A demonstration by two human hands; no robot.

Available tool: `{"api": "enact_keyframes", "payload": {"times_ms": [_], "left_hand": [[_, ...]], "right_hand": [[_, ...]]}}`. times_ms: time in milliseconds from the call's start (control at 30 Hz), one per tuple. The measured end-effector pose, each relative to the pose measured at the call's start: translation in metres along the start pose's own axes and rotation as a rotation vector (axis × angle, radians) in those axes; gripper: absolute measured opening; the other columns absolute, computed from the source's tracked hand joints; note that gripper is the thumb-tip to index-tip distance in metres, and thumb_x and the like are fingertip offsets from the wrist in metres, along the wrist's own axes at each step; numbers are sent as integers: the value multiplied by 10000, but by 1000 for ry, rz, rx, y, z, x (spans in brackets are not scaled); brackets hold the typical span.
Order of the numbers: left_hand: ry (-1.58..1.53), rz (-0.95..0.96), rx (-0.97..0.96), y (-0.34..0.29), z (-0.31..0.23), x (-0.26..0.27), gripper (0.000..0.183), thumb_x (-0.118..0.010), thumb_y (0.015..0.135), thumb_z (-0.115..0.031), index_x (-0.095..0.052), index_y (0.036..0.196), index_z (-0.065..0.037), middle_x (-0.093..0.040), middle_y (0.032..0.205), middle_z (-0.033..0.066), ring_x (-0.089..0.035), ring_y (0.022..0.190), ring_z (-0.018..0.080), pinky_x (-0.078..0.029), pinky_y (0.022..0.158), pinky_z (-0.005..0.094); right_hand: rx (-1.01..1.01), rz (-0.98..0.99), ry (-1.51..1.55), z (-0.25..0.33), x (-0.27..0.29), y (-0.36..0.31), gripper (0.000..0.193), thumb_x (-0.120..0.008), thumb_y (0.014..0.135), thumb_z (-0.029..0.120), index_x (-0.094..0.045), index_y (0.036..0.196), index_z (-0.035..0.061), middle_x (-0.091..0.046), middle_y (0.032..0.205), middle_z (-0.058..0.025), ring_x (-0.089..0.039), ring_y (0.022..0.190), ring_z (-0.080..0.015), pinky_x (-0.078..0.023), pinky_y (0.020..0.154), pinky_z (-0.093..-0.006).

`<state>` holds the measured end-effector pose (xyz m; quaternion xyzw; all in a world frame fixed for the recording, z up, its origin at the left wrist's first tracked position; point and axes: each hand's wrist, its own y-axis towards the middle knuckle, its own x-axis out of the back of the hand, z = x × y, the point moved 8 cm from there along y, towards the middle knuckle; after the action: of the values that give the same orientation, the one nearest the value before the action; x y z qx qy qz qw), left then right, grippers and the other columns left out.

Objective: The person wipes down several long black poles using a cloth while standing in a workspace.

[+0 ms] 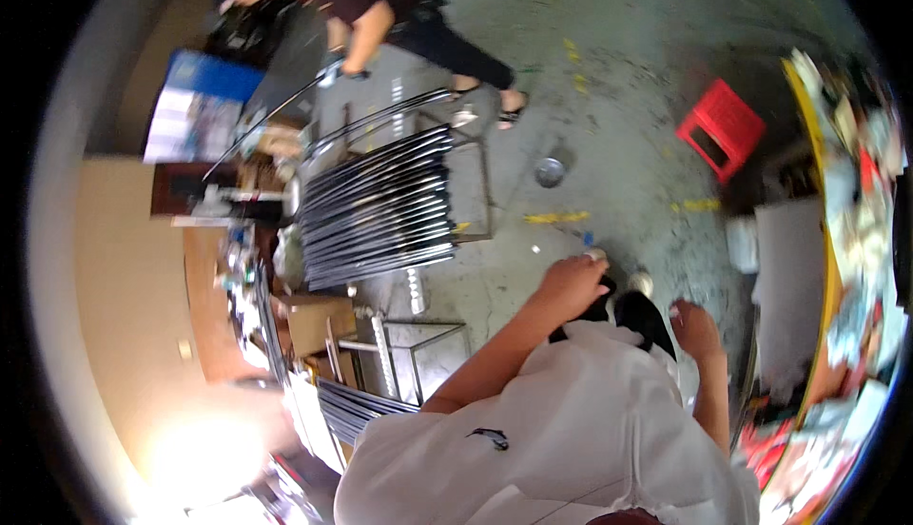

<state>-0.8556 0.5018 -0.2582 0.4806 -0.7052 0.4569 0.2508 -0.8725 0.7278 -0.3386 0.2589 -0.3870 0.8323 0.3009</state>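
Note:
My left hand [573, 285] hangs in front of my body over the floor, its back up and fingers bent down out of sight. At my right side hangs my right hand [697, 328], the fingers blurred and partly hidden. Neither hand visibly touches or carries a thing. Nearest on the left is a rack of long dark rods [376, 206], laid side by side on a metal frame [490, 192]. Across it, a person [376, 2] in a dark shirt leans over, with gloved hands around a long thin rod [262, 124].
A red plastic stool [723, 130] lies tipped ahead on the right. A round metal container [549, 172] sits on the floor. Along the right runs a cluttered yellow-edged shelf [825, 268]. More rods [357, 406] and a cardboard box [319, 323] are at the left.

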Motion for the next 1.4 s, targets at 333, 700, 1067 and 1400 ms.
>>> {"api": "enact_keyframes", "payload": {"times_ms": [333,700,1067,1400], "left_hand": [[8,-214,231,-50,72,9,283,-638,787,-250,-547,975,-59,-595,873,134,-590,844,333,-478,702,432],[-120,-166,334,-72,90,-22,314,-626,802,-282,-552,1022,-70,-594,919,131,-587,873,331,-475,750,433],[-146,-239,363,-77,108,-32,299,-621,798,-262,-553,1014,-67,-604,928,139,-588,888,336,-475,753,431],[-216,-269,231,-66,110,-30,291,-632,781,-252,-549,939,-22,-602,927,181,-568,901,373,-456,749,460]], "right_hand": [[225,-42,-138,67,29,45,173,-568,774,75,-575,947,62,-609,807,-168,-591,781,-354,-471,683,-431],[286,109,-382,96,-2,65,221,-578,793,135,-572,1008,84,-611,934,-172,-593,882,-359,-486,746,-446],[276,220,-397,94,-28,48,207,-552,803,141,-568,1002,88,-613,948,-171,-593,886,-362,-484,748,-463],[245,116,-433,86,-22,60,181,-535,791,141,-579,955,78,-616,933,-182,-598,872,-344,-486,729,-445]]}}
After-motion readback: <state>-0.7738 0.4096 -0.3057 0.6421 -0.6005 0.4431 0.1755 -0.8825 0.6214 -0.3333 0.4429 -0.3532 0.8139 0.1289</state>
